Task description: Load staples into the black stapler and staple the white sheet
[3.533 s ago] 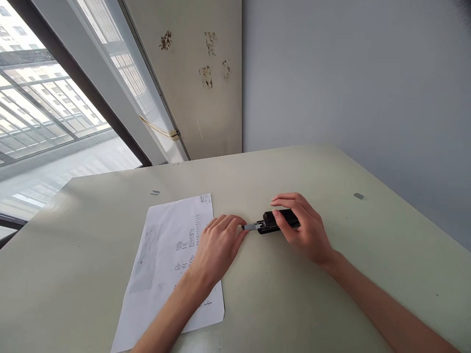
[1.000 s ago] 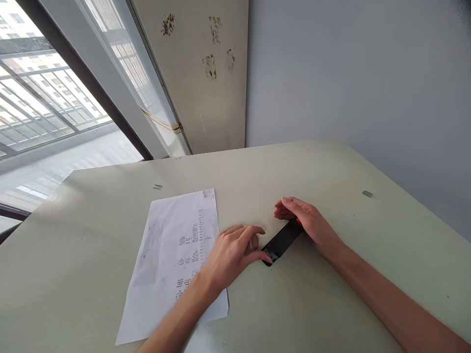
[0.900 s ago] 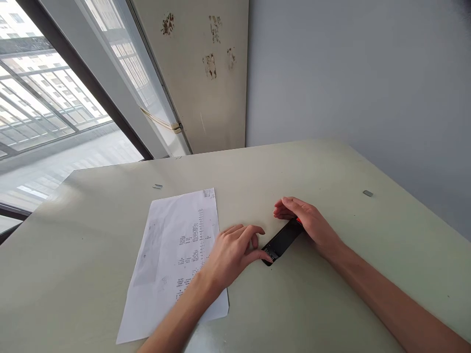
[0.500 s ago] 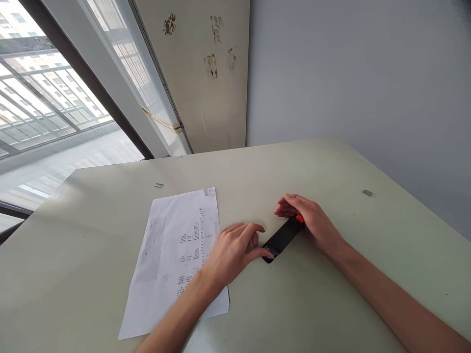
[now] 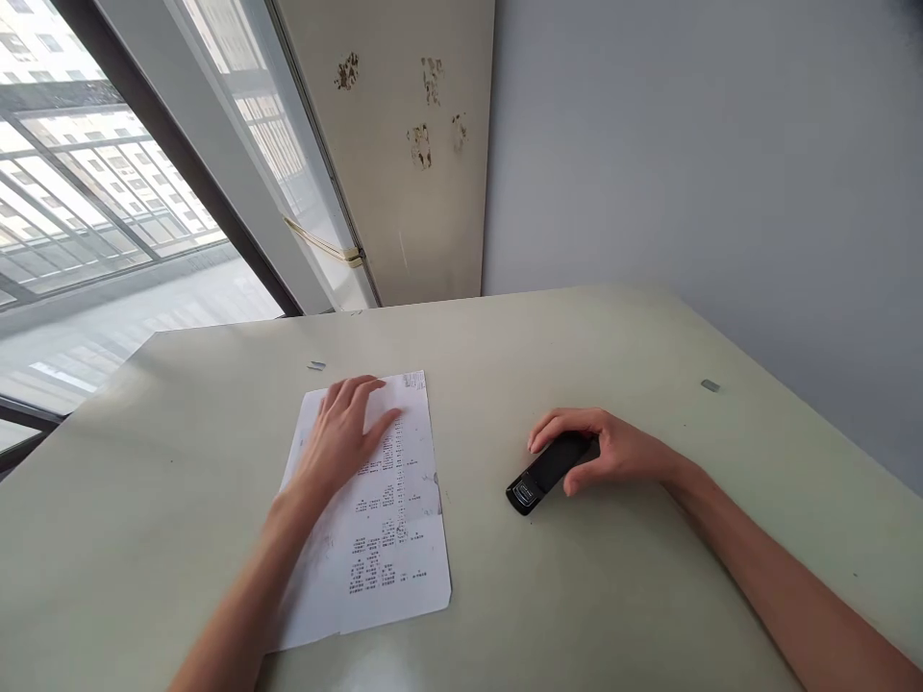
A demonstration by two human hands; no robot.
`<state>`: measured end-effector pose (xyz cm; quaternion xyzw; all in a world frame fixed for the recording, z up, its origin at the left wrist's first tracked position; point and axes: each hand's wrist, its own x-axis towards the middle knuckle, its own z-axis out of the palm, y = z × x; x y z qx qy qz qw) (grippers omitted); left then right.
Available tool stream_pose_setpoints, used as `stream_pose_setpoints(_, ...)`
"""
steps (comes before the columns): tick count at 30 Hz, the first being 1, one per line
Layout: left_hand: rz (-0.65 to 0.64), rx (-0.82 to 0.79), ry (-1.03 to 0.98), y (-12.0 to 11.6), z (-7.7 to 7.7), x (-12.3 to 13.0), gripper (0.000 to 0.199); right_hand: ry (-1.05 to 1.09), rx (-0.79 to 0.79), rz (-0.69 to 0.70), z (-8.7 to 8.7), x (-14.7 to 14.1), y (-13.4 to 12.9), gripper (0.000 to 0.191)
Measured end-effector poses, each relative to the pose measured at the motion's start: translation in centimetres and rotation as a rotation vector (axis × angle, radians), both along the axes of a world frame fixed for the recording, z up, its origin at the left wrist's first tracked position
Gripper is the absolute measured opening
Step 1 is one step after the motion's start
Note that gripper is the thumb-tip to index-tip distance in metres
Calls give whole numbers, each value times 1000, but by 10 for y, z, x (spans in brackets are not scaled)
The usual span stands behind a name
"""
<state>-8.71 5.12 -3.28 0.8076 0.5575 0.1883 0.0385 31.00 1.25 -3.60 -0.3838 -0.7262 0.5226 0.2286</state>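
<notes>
My left hand (image 5: 342, 437) lies over the upper part of a printed sheet of paper (image 5: 404, 586), its fingers spread and its thumb pointing right. It covers some of the print. To the right, my right hand (image 5: 602, 447) is closed around the rear of a black stapler (image 5: 548, 466), fingers on the far side and thumb on the near side. The stapler rests on the table at a slant, with its labelled front end toward me and to the left. Its rear end is partly hidden by my hand.
Small grey staple strips lie on the pale table (image 5: 216, 461): a pair of strips (image 5: 316, 365) beyond the paper and one strip (image 5: 710, 385) at the far right. Behind the table stand a stained panel (image 5: 418, 221) and a grey wall (image 5: 685, 144), with a window (image 5: 108, 183) at left.
My left hand has left the stapler's front end and moved left onto the paper. My right hand has closed over the stapler's rear, and its red part is now out of sight.
</notes>
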Motion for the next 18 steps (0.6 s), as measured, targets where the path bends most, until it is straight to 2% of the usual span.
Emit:
stream_pose_setpoints(3,36,-2,59,-2,-17,-16,61,22,-16,22,-1,-1,0,29)
stream_pose_setpoints(6,22,-52,60,-16,-26,-12,66,28,-21,-21,-1,-5,-3,28)
stream_pose_setpoints(9,-13,-59,33,-29,-23,3,70,14,-13,-89,0,-10,-6,26)
stream_pose_setpoints(13,-33,-35,-13,-34,-18,19,74,8,9,-139,2,-13,-7,23)
stream_pose_setpoints(18,-21,23,-80,-35,-25,29,42,-31,35,-181,3,-14,-7,27)
